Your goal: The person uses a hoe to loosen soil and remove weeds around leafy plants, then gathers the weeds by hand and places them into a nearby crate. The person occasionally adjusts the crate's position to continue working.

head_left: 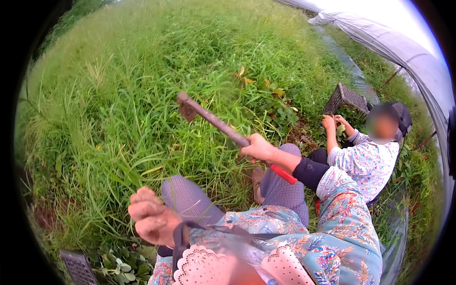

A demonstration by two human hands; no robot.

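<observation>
My right hand (259,148) is closed around the shaft of a hand hoe (219,123), with a rusty, soil-coloured blade at its far end and a red grip behind my wrist. The hoe is raised over the tall green grass (124,117) before me. At the lower left, my left hand (153,215) is curled beside my left knee, with grass blades around its fingers. Whether it grips those blades cannot be told. Both knees are bent, and one brown shoe (258,185) shows in the grass.
At the right a seated co-worker (367,160) handles plant material beside a tipped plastic crate (351,98). Another dark crate (80,267) stands lower left, next to leafy cuttings (123,267). Broad-leaved plants (281,110) grow ahead. Plastic sheeting (395,46) of a tunnel runs along the right.
</observation>
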